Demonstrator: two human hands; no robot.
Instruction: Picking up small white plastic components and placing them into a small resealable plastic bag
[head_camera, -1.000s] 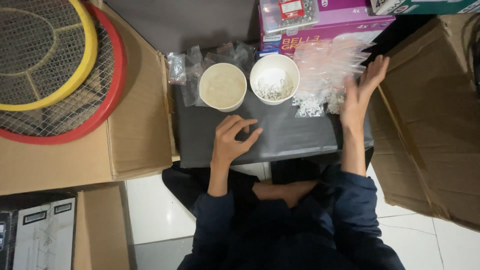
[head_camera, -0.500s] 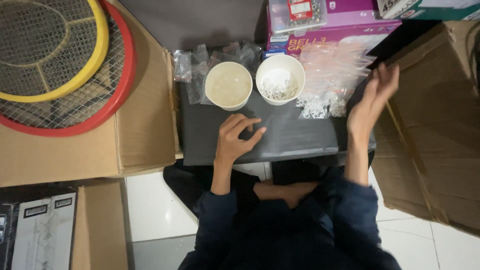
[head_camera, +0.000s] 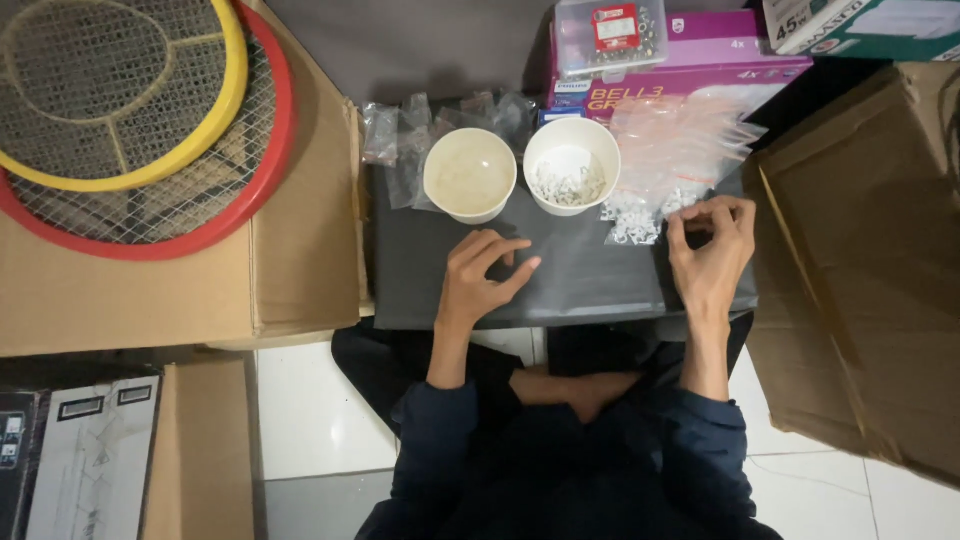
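Right hand (head_camera: 712, 252) pinches at the stack of small clear zip bags (head_camera: 672, 145) beside the clip-filled paper cup (head_camera: 571, 165), left hand (head_camera: 481, 275) rests loosely curled and empty on the desk (head_camera: 590, 275) below it; loose white clips (head_camera: 632, 226) remain unbagged.

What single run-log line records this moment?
left hand: resting on dark board, empty | right hand: pinching at small bags, hold unclear | two paper cups: upright
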